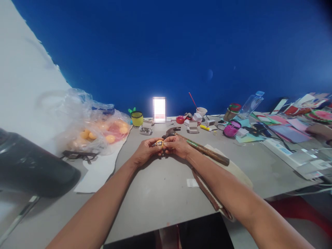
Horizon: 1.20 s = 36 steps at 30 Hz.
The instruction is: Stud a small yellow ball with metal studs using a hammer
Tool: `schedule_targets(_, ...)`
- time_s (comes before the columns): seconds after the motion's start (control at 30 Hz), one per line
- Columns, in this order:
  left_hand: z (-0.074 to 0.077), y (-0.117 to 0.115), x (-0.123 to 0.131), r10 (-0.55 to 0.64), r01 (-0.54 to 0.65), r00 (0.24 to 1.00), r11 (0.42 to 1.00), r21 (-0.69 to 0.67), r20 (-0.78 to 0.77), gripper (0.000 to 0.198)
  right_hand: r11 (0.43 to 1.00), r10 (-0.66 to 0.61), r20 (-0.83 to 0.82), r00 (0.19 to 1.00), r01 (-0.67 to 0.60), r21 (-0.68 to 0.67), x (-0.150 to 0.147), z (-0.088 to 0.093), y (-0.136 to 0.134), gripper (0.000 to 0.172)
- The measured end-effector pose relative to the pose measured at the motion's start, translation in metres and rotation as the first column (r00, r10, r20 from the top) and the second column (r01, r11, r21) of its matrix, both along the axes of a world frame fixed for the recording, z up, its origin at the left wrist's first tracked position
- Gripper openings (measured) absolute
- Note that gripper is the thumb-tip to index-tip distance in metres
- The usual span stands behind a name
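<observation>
My left hand (145, 151) and my right hand (177, 146) meet over the grey table (155, 193). Both pinch a small yellow round piece with a dark metal part (159, 143) between their fingertips. A hammer (204, 149) with a brown wooden handle and a dark head lies just behind my right hand, its handle running off to the right. A brown strip (207, 192) lies on the table under my right forearm.
A clear plastic bag of orange balls (98, 128) and dark glasses (79, 155) lie at the left. A yellow cup (137, 119), small white boxes (193, 126), a pink case (230, 130), coloured papers (285, 129) and a white power strip (282, 149) crowd the back and right. Another person's hand (320, 131) shows far right.
</observation>
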<state>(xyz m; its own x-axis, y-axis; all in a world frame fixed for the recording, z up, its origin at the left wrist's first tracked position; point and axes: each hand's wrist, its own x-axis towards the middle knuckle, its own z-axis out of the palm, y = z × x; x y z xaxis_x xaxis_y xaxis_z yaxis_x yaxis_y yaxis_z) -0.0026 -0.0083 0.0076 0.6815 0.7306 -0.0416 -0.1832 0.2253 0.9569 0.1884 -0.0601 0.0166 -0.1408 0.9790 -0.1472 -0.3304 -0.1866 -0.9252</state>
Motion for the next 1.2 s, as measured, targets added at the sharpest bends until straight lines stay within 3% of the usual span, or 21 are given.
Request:
schedule_targets(0.2,0.002,-0.002,0.002,0.033,-0.033,0.999,0.999,0.015,-0.017,0.058,0.999,-0.037,0.020,0.999,0.037,0.005,-0.001,0.001,0.000,0.041)
schedule_targets(0.5,0.005,-0.006,0.004,0.125,-0.115,0.990,0.985,0.129,-0.072,0.054,0.984,-0.162,0.217,0.963,0.141,0.109,-0.009,0.000,0.000,0.032)
schedule_targets(0.7,0.007,-0.008,0.003,0.081,-0.080,0.996,0.996,0.040,-0.032,0.055,0.990,-0.102,0.206,0.973,0.080,0.114,-0.006,0.005,-0.002,0.039)
schedule_targets(0.8,0.009,-0.007,0.003,0.041,-0.041,0.999,0.999,0.010,0.011,0.054,0.982,-0.135,0.346,0.928,0.079,0.171,0.000,0.009,-0.001,0.032)
schedule_targets(0.87,0.010,-0.006,0.003,0.027,-0.027,0.999,1.000,0.000,0.036,0.053,0.961,-0.248,0.519,0.818,0.138,0.240,0.006,0.012,0.000,0.021)
schedule_targets(0.9,0.010,-0.005,0.003,0.022,-0.022,0.999,1.000,-0.006,0.044,0.052,0.940,-0.324,0.617,0.717,0.173,0.292,0.009,0.013,0.001,0.017)
schedule_targets(1.0,0.010,-0.003,0.003,0.015,-0.015,0.999,1.000,-0.008,0.048,0.053,0.873,-0.486,0.841,0.239,0.179,0.453,0.019,0.017,0.001,0.012)
schedule_targets(1.07,0.009,-0.003,0.003,0.052,-0.052,0.998,0.999,-0.001,0.047,0.055,0.886,-0.444,0.894,-0.056,0.125,0.447,0.025,0.017,0.000,0.019)
schedule_targets(1.1,0.008,-0.003,0.004,0.085,-0.085,0.995,0.996,0.007,0.045,0.056,0.907,-0.390,0.908,-0.151,0.108,0.408,0.027,0.017,-0.001,0.024)
schedule_targets(1.2,0.007,-0.003,0.005,0.210,-0.211,0.977,0.976,0.046,0.021,0.058,0.953,-0.252,0.927,-0.276,0.092,0.287,0.032,0.013,-0.001,0.030)
